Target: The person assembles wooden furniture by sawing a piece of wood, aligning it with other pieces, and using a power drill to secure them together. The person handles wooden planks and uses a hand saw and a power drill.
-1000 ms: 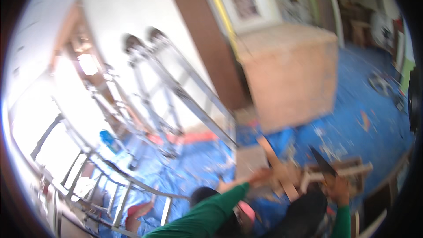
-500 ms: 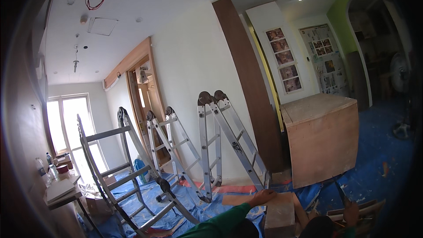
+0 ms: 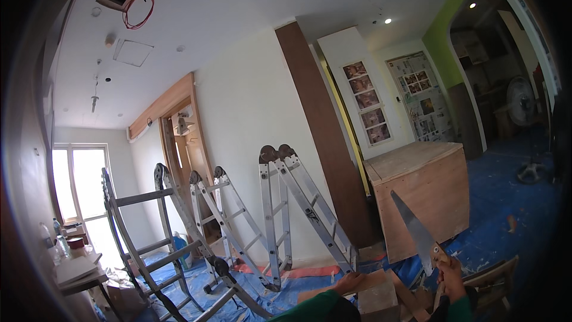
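Observation:
My right hand (image 3: 451, 277) is wrapped round the wooden handle of a handsaw (image 3: 414, 226), whose pale blade points up and to the left. The saw is raised in front of the large plywood box and is apart from the board. Low in the view, my left hand (image 3: 350, 282) grips a thin wooden board (image 3: 372, 278) from above, its fingers partly hidden. Beneath the board stands a block-shaped wooden support (image 3: 379, 300). A narrow wood strip (image 3: 407, 295) leans at the right of this support.
Folding aluminium ladders (image 3: 310, 209) stand ahead and to the left. A large plywood box (image 3: 424, 211) is at the right, with a standing fan (image 3: 522, 104) beyond it. Blue sheeting (image 3: 497, 188) covers the floor. A cluttered side table (image 3: 77, 274) stands at the far left.
My right hand has come up and left with the saw, whose blade now shows plainly against the plywood box. The left hand stays on the board. The view has tilted upward slightly.

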A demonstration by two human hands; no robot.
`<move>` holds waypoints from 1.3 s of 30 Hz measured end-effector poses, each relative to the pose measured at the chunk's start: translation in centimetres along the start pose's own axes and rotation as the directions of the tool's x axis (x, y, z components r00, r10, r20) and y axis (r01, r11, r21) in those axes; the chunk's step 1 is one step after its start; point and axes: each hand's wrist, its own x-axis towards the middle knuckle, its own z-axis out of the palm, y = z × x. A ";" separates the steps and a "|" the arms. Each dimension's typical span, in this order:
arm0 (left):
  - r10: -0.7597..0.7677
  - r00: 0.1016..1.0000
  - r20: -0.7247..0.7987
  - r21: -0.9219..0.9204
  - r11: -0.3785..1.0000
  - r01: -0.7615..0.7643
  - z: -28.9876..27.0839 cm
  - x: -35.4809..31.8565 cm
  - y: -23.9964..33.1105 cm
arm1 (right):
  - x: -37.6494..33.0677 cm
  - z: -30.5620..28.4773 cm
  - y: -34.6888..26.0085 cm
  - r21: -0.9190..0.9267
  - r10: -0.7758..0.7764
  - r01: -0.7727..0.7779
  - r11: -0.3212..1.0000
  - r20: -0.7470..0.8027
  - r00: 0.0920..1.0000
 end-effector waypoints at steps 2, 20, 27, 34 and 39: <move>-0.021 1.000 -0.006 -0.036 0.999 0.021 1.0 -0.4 0.0 | -0.8 -2.0 0.5 -0.048 0.040 -0.039 0.998 0.008 0.999; -0.405 0.857 0.319 -0.484 0.708 0.514 7.9 10.6 3.4 | -0.9 -2.4 0.2 -0.351 0.070 -0.107 0.930 -0.117 0.991; -0.436 0.846 0.307 -0.344 0.778 0.526 13.7 10.7 8.2 | -4.2 -1.3 0.3 -0.483 0.150 -0.204 0.851 -0.150 0.977; -0.498 0.773 0.394 -0.403 0.662 0.632 18.6 8.7 9.5 | -7.5 0.9 1.8 -0.678 0.218 -0.284 0.678 -0.184 0.959; -0.525 0.773 0.355 -0.369 0.682 0.632 21.7 8.3 9.1 | -8.5 3.8 4.5 -0.708 0.194 -0.265 0.654 -0.181 0.964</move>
